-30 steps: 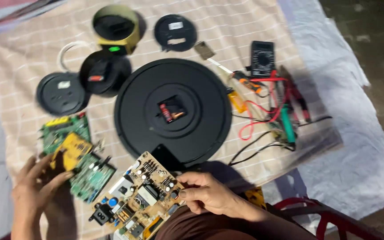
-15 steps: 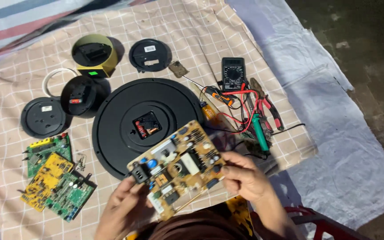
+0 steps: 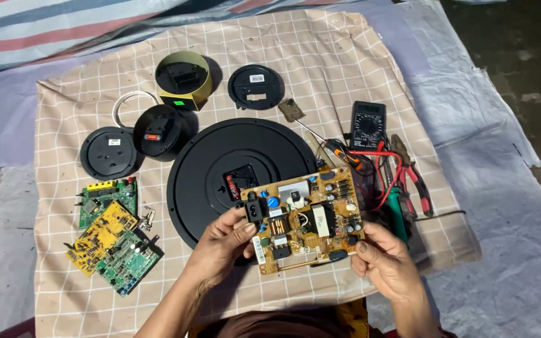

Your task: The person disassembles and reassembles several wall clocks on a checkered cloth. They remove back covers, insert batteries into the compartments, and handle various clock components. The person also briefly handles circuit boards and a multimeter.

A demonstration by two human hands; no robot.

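Observation:
I hold a tan circuit board (image 3: 305, 219) studded with capacitors, a transformer and a black socket, level above the lower edge of a large black round disc (image 3: 239, 178). My left hand (image 3: 220, 247) grips the board's left end by the socket. At the board's lower right corner my right hand (image 3: 388, 266) pinches the edge. The disc lies flat on a beige checked cloth (image 3: 320, 56) and has a small square module at its centre.
Left of the disc lie green and yellow circuit boards (image 3: 109, 235). Further back are two small black round covers (image 3: 108, 152) (image 3: 256, 87), a black round housing (image 3: 158, 131) and a yellow-rimmed one (image 3: 183, 78). To the right sit a multimeter (image 3: 367, 124), red leads, pliers (image 3: 411, 175) and screwdrivers.
My left hand left the small boards at the left and took the tan board's left end. The board rose from the cloth's near edge to over the disc. The camera view shifted.

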